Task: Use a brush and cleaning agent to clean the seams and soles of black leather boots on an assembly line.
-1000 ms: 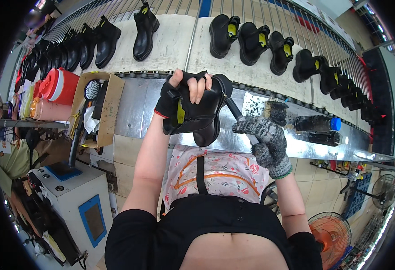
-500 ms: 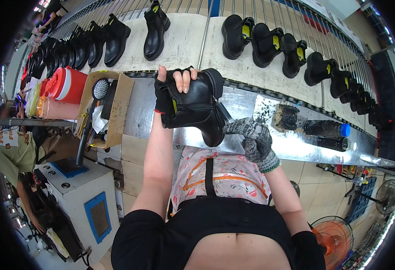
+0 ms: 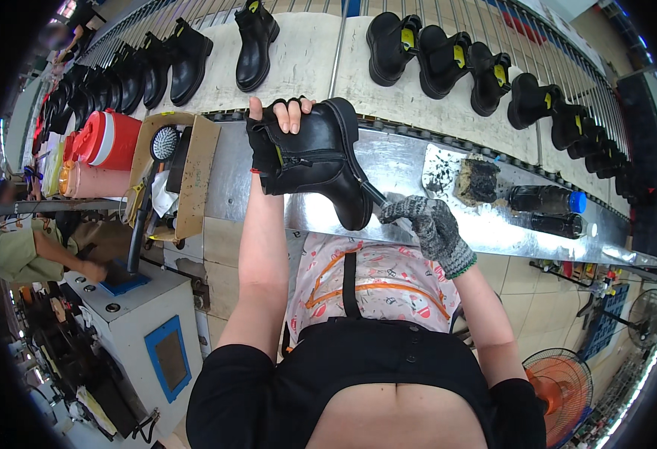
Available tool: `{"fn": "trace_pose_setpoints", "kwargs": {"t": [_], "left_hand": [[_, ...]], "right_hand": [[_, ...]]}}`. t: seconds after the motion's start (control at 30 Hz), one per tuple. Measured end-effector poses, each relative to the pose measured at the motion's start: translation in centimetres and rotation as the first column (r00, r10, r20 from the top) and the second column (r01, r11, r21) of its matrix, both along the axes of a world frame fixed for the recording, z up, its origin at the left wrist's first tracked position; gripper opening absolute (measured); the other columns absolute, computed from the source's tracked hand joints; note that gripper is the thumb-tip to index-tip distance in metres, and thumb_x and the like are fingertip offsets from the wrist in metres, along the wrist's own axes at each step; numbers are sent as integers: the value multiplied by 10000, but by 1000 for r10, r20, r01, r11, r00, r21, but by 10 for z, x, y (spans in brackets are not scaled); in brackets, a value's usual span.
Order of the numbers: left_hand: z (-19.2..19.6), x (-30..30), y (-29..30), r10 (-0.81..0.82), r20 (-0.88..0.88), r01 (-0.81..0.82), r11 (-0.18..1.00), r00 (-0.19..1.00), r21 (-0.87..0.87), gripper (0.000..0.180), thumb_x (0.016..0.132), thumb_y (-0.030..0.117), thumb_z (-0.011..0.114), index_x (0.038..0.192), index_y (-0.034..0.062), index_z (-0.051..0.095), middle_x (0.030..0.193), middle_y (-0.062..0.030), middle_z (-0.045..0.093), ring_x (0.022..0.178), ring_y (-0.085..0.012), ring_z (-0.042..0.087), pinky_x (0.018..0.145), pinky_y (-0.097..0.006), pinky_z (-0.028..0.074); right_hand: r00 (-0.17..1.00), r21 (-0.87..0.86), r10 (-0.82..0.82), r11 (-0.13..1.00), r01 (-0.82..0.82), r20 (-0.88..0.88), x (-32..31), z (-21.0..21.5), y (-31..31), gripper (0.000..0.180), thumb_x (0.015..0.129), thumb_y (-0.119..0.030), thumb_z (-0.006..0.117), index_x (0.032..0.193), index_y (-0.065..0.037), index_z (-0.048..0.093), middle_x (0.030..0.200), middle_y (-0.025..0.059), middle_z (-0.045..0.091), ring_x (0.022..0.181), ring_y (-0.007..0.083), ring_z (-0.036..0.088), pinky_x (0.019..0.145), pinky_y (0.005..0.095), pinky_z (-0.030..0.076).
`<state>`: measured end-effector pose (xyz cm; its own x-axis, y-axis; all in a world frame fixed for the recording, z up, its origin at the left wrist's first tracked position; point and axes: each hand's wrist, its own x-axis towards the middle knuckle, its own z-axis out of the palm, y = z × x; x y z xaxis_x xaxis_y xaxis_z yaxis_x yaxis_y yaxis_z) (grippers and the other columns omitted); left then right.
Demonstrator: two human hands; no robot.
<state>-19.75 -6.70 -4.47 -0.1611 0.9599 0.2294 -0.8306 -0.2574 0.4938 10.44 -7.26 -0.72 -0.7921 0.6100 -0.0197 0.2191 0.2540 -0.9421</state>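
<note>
Holding a black ankle boot tilted above the steel worktop, just before the conveyor belt with its row of boots. Left hand in a fingerless glove, fingers clamped over the boot's top edge. Right hand in a grey knit glove, fingers closed around a thin tool handle touching the heel region. Step in hand, as judged: working on the sole edge near the heel. Next move needing steady grip and slow turning of the boot.
</note>
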Motion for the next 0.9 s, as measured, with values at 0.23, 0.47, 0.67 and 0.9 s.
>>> {"fn": "trace_pose_setpoints", "kwargs": {"t": [0.23, 0.47, 0.67, 0.9], "left_hand": [[-3, -1, 7, 72, 44, -61, 976, 996, -210, 698, 956, 570, 254, 534, 62, 480, 602, -70, 459, 905, -239, 457, 944, -343, 318], [-39, -24, 34, 126, -146, -159, 957, 981, -244, 738, 955, 569, 236, 581, 26, 568, 614, -127, 556, 766, -267, 526, 920, -343, 361], [-79, -8, 47, 363, -663, -638, 736, 655, -228, 643, 934, 588, 322, 843, 18, 606, 753, -95, 632, 702, -192, 601, 684, -300, 488], [-70, -8, 45, 236, -968, -735, 671, 90, 95, 588, 897, 598, 398, 999, 49, 583, 794, -129, 644, 752, -302, 639, 663, -389, 481]], "right_hand": [[997, -192, -35, 981, 22, -65, 26, -14, -5, 479, 950, -413, 392, 967, -36, 688, 996, 103, 686, 914, 227, 653, 822, 312, 495], [945, -637, -286, 761, 124, -158, 43, -30, -21, 575, 889, -494, 510, 1083, 35, 625, 1024, 172, 663, 944, 193, 635, 848, 288, 501], [871, -838, -490, 491, 239, -39, 50, -71, -22, 926, 836, -751, 239, 1171, 55, 550, 1005, 202, 649, 853, 217, 649, 656, 246, 523], [816, -854, -578, 413, 316, 22, 55, -53, -30, 927, 841, -742, 244, 1115, 81, 572, 992, 236, 640, 881, 292, 646, 722, 289, 526]]}}
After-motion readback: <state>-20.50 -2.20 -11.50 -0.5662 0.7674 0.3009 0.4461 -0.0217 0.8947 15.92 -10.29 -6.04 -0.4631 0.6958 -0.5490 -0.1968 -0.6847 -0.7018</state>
